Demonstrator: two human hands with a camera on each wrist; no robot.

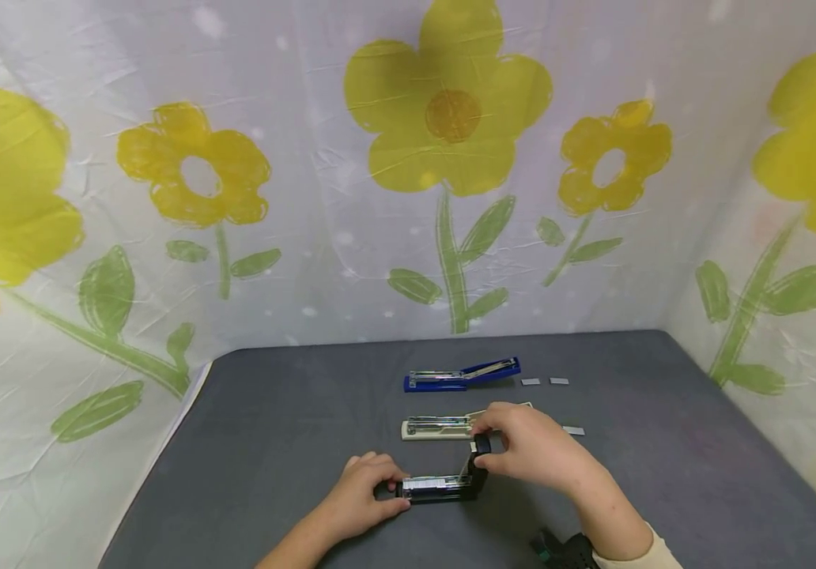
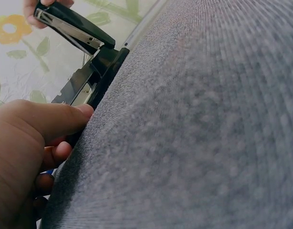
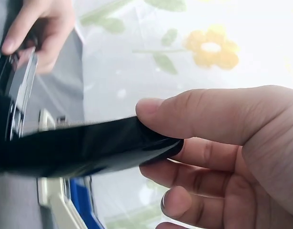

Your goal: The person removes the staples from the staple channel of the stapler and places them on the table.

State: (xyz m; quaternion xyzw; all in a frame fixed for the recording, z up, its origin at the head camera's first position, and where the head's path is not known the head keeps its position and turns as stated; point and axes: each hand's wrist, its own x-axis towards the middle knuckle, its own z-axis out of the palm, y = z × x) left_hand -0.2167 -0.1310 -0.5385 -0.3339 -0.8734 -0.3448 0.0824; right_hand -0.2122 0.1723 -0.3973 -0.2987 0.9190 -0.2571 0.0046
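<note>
A black stapler lies on the table with its top arm swung up nearly upright. At the front end of its base, my left hand pinches it between thumb and fingers. The tip of the raised arm is held between the thumb and fingers of my right hand. A pale staple strip shows along the magazine in the head view. Just behind is a cream stapler, opened too and partly hidden by my right hand. Farther back lies an opened blue stapler.
Two staple strips lie right of the blue stapler, and another staple strip is beside the cream one. Grey cloth covers the table. A flower-printed curtain stands along the table's back and sides.
</note>
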